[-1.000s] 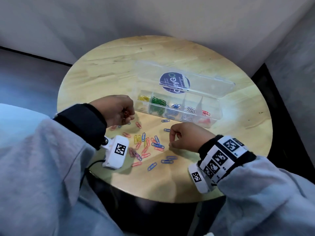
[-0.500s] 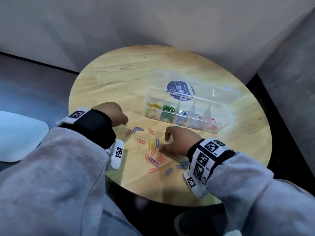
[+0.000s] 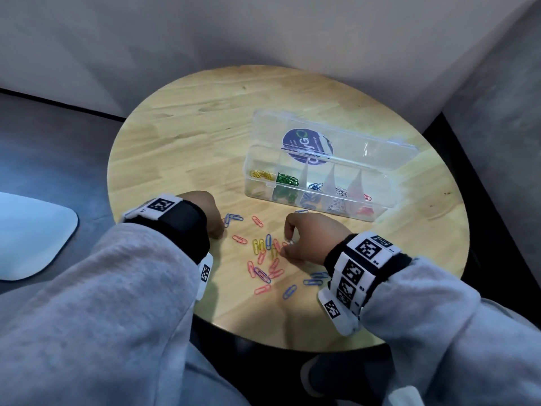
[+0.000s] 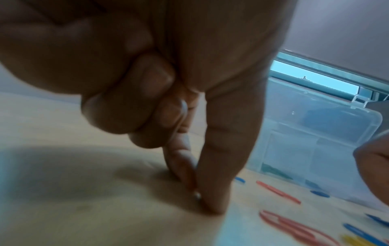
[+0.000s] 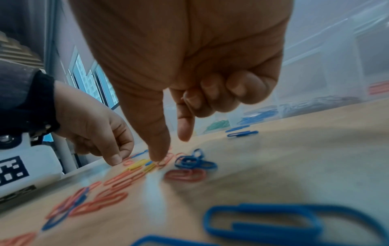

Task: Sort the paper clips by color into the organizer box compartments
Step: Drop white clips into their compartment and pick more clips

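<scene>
A clear organizer box (image 3: 386,189) stands open on the round wooden table (image 3: 205,127). From left to right its compartments hold yellow, green, blue, silver and red clips. Loose red, blue and yellow paper clips (image 3: 265,259) lie between my hands. My left hand (image 4: 196,194) sits at the pile's left edge beside two blue clips (image 3: 232,218). Its thumb and forefinger tips meet on the table, and no clip shows between them. My right hand (image 5: 170,146) is at the pile's right side. Its thumb tip rests on a red clip (image 5: 166,159), its forefinger is lifted and its other fingers are curled.
The box lid (image 3: 366,148) lies back toward the wall. More blue clips (image 3: 314,279) lie by my right wrist, close to the table's near edge. A white object (image 3: 29,238) sits on the dark floor to the left.
My left hand came away from the box and down to the table at the pile's left edge. My right hand shifted a little left into the pile.
</scene>
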Motion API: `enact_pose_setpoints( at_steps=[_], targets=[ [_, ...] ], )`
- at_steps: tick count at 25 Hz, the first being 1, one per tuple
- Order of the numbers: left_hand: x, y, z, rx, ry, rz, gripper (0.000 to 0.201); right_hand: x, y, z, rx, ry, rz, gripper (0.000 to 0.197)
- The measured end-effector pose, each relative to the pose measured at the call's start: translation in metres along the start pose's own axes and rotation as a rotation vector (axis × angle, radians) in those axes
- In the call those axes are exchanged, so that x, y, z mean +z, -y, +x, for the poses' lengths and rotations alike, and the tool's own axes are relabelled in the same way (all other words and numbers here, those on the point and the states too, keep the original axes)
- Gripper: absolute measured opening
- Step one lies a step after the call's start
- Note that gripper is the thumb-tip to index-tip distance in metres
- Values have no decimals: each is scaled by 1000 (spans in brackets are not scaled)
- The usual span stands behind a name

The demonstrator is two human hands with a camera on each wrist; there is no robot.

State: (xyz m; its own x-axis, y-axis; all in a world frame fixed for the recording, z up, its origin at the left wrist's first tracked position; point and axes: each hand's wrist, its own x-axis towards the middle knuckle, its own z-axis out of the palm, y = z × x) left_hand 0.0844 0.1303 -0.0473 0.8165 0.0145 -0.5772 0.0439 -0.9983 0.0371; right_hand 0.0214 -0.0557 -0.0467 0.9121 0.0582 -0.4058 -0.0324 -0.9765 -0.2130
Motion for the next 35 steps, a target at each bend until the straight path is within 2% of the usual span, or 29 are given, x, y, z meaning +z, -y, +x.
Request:
enact_pose_setpoints(
  at_steps=[3,6,10,14,17,19,23,27,30,33,35],
  targets=[
    [0,1,-1,9,-2,-25,19,1,3,1,28,15,-22,30],
    [-2,5,-1,35,-22,-109,30,2,4,4,57,48,-38,32],
    [-1,4,2,33,-40,-157,28,-1,3,7,80,135,-28,19],
    [1,2,0,44,-19,-149,24,-5,3,8,100,234,-22,20],
    [-2,1,-5,64,-28,-163,24,-3,0,6,117,233,10,13],
    [-9,1,-6,113,-8,-266,24,-2,-1,5,133,189,44,12],
    [-10,0,-10,176,124,-528,11,-1,1,6,115,89,-103,15],
    [-13,-6,-13,211,190,-856,27,-2,-3,10,77,107,-107,24],
    [-19,-11,-16,220,218,-1016,27,-3,-10,8,107,112,0,13],
    [-13,-14,-13,184,241,-901,17,-12,-22,6,169,89,143,22],
    [-9,-13,-11,201,220,-628,6,-21,-29,3,194,116,428,23]
  ],
)
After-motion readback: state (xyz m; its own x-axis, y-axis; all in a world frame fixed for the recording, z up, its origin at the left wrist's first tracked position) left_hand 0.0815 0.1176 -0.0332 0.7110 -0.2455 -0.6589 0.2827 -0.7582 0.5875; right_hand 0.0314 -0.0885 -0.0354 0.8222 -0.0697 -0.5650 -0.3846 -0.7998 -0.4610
